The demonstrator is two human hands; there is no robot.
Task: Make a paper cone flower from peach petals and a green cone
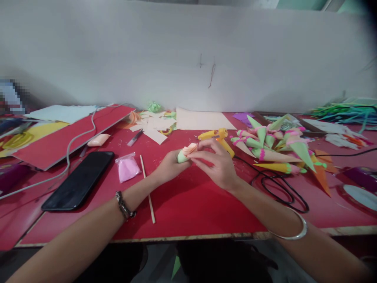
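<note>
Phone (79, 180) L of flower (186, 152), cones (273, 147) R

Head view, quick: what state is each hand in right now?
Left hand: closed around a green-and-peach paper roll.
Right hand: pinching that roll's peach top, otherwise loosely spread.

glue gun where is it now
In the head view the yellow glue gun lies on the red table, just beyond the right hand and left of the paper cones.

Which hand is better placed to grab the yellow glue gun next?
Probably the right hand: the glue gun lies just beyond its fingers, while the left hand grips the paper roll from below.
</note>
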